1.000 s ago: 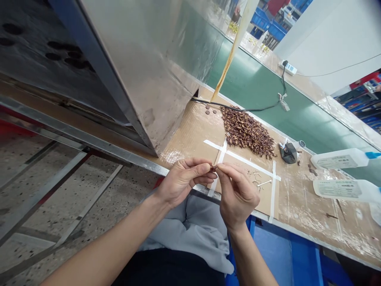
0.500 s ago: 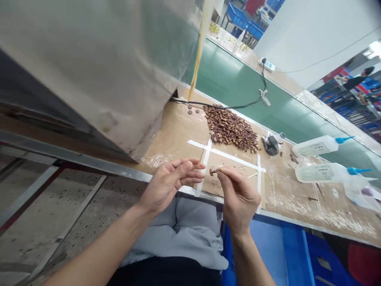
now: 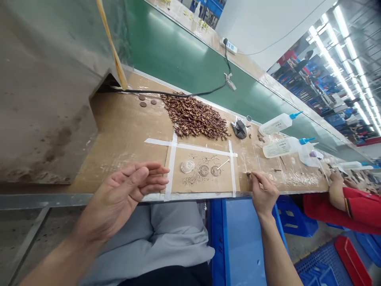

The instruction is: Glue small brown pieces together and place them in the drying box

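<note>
My left hand (image 3: 125,194) is held above the front edge of the bench, palm turned inward. Its fingers stretch out loosely and hold nothing. Farther right, my right hand (image 3: 264,192) pinches a small dark brown piece (image 3: 249,174) between thumb and fingertips, beyond the taped square's right side. Between the hands lies a cardboard work square (image 3: 190,186) edged with white tape. On it are small round clear dishes (image 3: 204,171), a cotton swab (image 3: 223,164) and dark crumbs. A big heap of small brown and yellowish pieces (image 3: 199,117) lies behind the square.
A grey metal housing (image 3: 44,119) stands at left, with a black cable (image 3: 190,95) running from it. Bottles with blue tips (image 3: 276,124) lie at right beside a dark grey lump (image 3: 239,129). A blue bin (image 3: 244,238) sits below the bench. A co-worker's red sleeve (image 3: 361,208) shows far right.
My right hand has moved right, away from my left hand, with the small brown piece still pinched. The view has shifted right, and the dishes on the square are now visible.
</note>
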The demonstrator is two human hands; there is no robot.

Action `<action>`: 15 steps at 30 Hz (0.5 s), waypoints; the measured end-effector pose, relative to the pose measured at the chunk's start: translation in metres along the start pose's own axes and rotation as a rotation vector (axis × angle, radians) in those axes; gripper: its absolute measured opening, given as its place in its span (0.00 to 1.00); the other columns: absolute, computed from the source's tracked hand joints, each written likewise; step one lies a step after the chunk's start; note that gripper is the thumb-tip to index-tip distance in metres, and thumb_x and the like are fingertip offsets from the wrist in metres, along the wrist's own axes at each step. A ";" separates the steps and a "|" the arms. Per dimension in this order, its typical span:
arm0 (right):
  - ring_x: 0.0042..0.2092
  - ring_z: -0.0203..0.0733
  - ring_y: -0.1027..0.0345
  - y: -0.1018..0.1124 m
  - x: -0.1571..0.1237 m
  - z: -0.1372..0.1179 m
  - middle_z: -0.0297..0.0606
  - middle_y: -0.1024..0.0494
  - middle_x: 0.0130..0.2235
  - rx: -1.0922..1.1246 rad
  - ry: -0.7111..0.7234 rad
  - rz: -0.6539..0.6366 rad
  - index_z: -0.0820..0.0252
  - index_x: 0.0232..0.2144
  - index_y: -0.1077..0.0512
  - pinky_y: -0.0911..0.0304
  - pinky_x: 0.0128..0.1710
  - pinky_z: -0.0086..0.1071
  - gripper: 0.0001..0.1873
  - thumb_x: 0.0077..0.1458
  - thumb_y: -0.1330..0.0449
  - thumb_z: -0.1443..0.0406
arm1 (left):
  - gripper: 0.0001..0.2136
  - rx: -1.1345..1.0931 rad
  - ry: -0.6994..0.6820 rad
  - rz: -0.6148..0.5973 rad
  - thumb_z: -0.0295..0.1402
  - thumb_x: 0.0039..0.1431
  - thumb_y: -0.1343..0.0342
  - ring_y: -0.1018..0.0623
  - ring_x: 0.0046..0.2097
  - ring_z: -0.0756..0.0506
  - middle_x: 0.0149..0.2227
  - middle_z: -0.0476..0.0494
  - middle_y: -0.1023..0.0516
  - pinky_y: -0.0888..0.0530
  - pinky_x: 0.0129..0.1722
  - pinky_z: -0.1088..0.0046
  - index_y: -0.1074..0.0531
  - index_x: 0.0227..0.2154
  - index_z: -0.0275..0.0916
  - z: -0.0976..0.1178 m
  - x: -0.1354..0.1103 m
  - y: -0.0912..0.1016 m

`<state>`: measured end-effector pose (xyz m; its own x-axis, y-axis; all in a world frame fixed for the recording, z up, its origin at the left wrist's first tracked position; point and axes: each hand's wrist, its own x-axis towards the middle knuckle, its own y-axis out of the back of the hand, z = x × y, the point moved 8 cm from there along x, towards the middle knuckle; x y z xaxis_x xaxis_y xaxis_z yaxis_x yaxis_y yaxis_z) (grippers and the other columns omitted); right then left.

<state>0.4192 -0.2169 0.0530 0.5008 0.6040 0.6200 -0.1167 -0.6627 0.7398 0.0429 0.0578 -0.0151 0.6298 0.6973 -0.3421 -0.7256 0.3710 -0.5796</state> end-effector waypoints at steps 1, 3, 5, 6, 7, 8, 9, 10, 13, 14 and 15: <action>0.48 0.53 0.12 -0.003 -0.003 0.002 0.44 0.08 0.46 0.001 -0.002 0.004 0.57 0.47 0.11 0.21 0.52 0.43 0.19 0.81 0.37 0.52 | 0.18 0.008 0.002 0.012 0.46 0.65 0.21 0.08 0.43 0.39 0.50 0.33 0.06 0.09 0.48 0.70 0.08 0.49 0.38 0.001 0.000 0.000; 0.49 0.52 0.12 -0.007 -0.007 0.004 0.44 0.08 0.46 0.003 -0.006 0.019 0.57 0.48 0.11 0.21 0.54 0.43 0.17 0.81 0.37 0.54 | 0.18 0.013 0.004 0.032 0.45 0.62 0.19 0.08 0.42 0.39 0.49 0.33 0.06 0.09 0.48 0.70 0.07 0.48 0.38 0.003 0.000 -0.001; 0.50 0.52 0.12 -0.009 -0.009 0.005 0.44 0.08 0.47 0.002 -0.011 0.032 0.56 0.48 0.11 0.20 0.55 0.43 0.16 0.81 0.36 0.55 | 0.18 0.007 0.002 0.051 0.44 0.61 0.18 0.07 0.42 0.38 0.48 0.32 0.06 0.08 0.47 0.69 0.07 0.46 0.37 0.004 0.000 -0.002; 0.50 0.52 0.12 -0.009 -0.010 0.006 0.44 0.08 0.47 0.003 -0.014 0.035 0.56 0.49 0.11 0.20 0.55 0.42 0.16 0.81 0.36 0.56 | 0.17 0.004 0.000 0.060 0.43 0.60 0.17 0.07 0.42 0.38 0.47 0.32 0.06 0.08 0.46 0.68 0.07 0.46 0.37 0.005 0.000 -0.003; 0.50 0.52 0.12 -0.009 -0.010 0.008 0.43 0.08 0.47 0.005 -0.018 0.036 0.56 0.49 0.11 0.20 0.55 0.42 0.15 0.81 0.35 0.56 | 0.17 0.002 -0.003 0.071 0.42 0.60 0.17 0.07 0.41 0.38 0.47 0.32 0.06 0.08 0.45 0.68 0.07 0.46 0.36 0.006 0.000 -0.003; 0.50 0.52 0.12 -0.010 -0.010 0.009 0.43 0.08 0.47 0.008 -0.021 0.035 0.55 0.49 0.11 0.20 0.55 0.42 0.15 0.81 0.35 0.56 | 0.17 0.002 -0.006 0.083 0.42 0.59 0.17 0.07 0.40 0.38 0.46 0.32 0.06 0.08 0.44 0.69 0.07 0.45 0.36 0.006 0.000 -0.003; 0.50 0.51 0.12 -0.010 -0.010 0.010 0.43 0.08 0.47 0.011 -0.024 0.032 0.55 0.49 0.11 0.20 0.55 0.42 0.15 0.81 0.35 0.56 | 0.17 0.005 -0.008 0.096 0.42 0.58 0.16 0.08 0.39 0.38 0.45 0.32 0.06 0.08 0.43 0.70 0.07 0.45 0.36 0.006 0.000 -0.002; 0.50 0.51 0.12 -0.011 -0.010 0.011 0.42 0.08 0.47 0.014 -0.027 0.031 0.55 0.49 0.11 0.20 0.55 0.42 0.14 0.81 0.35 0.56 | 0.18 0.010 -0.005 0.106 0.42 0.57 0.16 0.08 0.39 0.38 0.45 0.32 0.06 0.08 0.42 0.70 0.07 0.44 0.36 0.005 0.001 -0.002; 0.50 0.51 0.13 -0.012 -0.010 0.014 0.42 0.08 0.47 0.026 -0.043 0.024 0.54 0.48 0.11 0.20 0.56 0.42 0.15 0.81 0.36 0.56 | 0.17 0.036 0.006 0.125 0.42 0.55 0.15 0.08 0.39 0.38 0.44 0.33 0.05 0.08 0.42 0.71 0.07 0.43 0.37 0.003 0.002 0.000; 0.50 0.51 0.13 -0.012 -0.010 0.014 0.42 0.08 0.47 0.031 -0.050 0.022 0.54 0.48 0.11 0.21 0.56 0.42 0.15 0.81 0.36 0.56 | 0.17 0.046 0.006 0.129 0.42 0.56 0.15 0.07 0.39 0.38 0.45 0.34 0.05 0.08 0.42 0.71 0.07 0.43 0.38 0.003 0.002 0.001; 0.50 0.50 0.13 -0.013 -0.010 0.015 0.42 0.08 0.47 0.038 -0.057 0.020 0.54 0.48 0.11 0.21 0.56 0.42 0.15 0.81 0.36 0.56 | 0.16 0.054 0.003 0.135 0.42 0.56 0.16 0.07 0.40 0.38 0.45 0.34 0.05 0.08 0.42 0.71 0.07 0.43 0.38 0.003 0.003 0.001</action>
<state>0.4287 -0.2213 0.0334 0.5468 0.5648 0.6181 -0.0953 -0.6915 0.7161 0.0428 0.0621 -0.0141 0.5262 0.7414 -0.4165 -0.8175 0.3063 -0.4876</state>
